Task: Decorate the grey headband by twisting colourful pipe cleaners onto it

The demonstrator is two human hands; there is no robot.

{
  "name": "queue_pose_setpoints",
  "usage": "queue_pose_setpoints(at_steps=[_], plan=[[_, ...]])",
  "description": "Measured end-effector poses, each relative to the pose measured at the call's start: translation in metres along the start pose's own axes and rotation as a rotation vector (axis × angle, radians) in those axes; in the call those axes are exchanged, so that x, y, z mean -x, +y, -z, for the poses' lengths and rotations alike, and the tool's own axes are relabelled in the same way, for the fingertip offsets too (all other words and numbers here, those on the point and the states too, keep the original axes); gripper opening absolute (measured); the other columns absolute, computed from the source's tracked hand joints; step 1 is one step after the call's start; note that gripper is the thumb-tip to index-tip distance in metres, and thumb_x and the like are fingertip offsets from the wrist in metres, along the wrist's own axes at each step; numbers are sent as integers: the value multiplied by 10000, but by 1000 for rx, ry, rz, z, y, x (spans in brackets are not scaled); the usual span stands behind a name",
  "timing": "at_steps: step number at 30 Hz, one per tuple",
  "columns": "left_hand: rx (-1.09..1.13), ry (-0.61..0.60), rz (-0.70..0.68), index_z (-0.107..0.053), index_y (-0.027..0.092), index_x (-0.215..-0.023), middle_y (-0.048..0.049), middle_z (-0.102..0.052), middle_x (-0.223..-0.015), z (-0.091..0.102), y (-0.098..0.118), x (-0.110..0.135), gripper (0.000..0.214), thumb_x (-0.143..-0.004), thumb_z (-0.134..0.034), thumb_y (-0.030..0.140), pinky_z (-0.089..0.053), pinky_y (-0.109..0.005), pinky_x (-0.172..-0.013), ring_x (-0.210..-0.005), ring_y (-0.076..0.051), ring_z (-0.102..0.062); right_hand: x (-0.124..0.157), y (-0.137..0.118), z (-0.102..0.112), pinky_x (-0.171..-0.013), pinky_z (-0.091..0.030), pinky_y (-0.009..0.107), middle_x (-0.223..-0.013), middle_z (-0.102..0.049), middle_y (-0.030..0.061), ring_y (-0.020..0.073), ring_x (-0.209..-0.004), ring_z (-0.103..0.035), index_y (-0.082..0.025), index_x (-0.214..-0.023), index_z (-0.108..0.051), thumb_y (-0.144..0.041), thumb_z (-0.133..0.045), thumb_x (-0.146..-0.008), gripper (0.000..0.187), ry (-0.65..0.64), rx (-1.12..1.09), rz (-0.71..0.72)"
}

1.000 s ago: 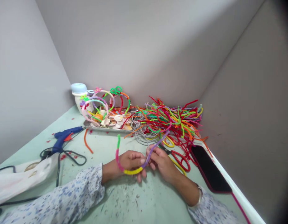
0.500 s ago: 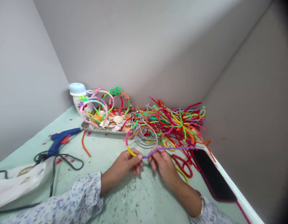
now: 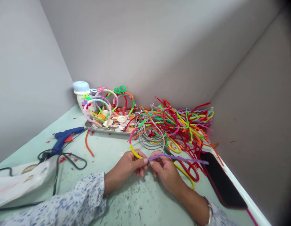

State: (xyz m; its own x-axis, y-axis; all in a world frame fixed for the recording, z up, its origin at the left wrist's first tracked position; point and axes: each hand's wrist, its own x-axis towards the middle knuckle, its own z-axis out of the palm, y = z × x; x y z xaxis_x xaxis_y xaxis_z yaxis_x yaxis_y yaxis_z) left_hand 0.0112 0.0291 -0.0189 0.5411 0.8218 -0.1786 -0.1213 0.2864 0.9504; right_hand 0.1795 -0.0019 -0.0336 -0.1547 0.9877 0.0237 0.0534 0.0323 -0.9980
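Note:
My left hand (image 3: 130,164) pinches a curved hairband (image 3: 133,147) wrapped in yellow, pink and green pipe cleaner. My right hand (image 3: 164,168) pinches a purple pipe cleaner (image 3: 183,159) at the spot where it meets the band; its loose end sticks out to the right. Both hands are closed, fingertips nearly touching, low over the pale green table (image 3: 126,201).
A heap of coloured pipe cleaners (image 3: 180,124) and grey bare hairbands (image 3: 151,139) lies behind the hands. A metal tray (image 3: 107,129) of shells holds finished bands. Red scissors (image 3: 189,168), a black phone (image 3: 220,179), a blue glue gun (image 3: 62,139), a white jar (image 3: 81,94).
The band has swung from arching up on the left to lying behind the hands. The purple pipe cleaner's free end has dropped from upright to pointing right.

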Motion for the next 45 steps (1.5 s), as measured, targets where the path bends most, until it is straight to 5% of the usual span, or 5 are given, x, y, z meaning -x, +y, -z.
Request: queue_pose_setpoints(at_steps=[19, 45], plan=[[-46, 20, 25, -520, 147, -742, 0, -591, -606, -3, 0, 6, 256, -831, -550, 385, -335, -178, -400, -420, -76, -530, 6, -1, -1, -504, -398, 233, -661, -503, -29, 114, -543, -459, -202, -847, -523, -329, -541, -859, 128, -20, -15, 65], [-221, 69, -98, -525, 153, -713, 31, -541, -560, -11, -8, 10, 229, -802, -578, 357, -342, -192, -430, -417, -70, -463, 4, 1, -5, -431, -333, 214, -569, -519, -53, 81, -425, -416, -197, -741, -494, -302, -546, -797, 130, 62, 5, -48]])
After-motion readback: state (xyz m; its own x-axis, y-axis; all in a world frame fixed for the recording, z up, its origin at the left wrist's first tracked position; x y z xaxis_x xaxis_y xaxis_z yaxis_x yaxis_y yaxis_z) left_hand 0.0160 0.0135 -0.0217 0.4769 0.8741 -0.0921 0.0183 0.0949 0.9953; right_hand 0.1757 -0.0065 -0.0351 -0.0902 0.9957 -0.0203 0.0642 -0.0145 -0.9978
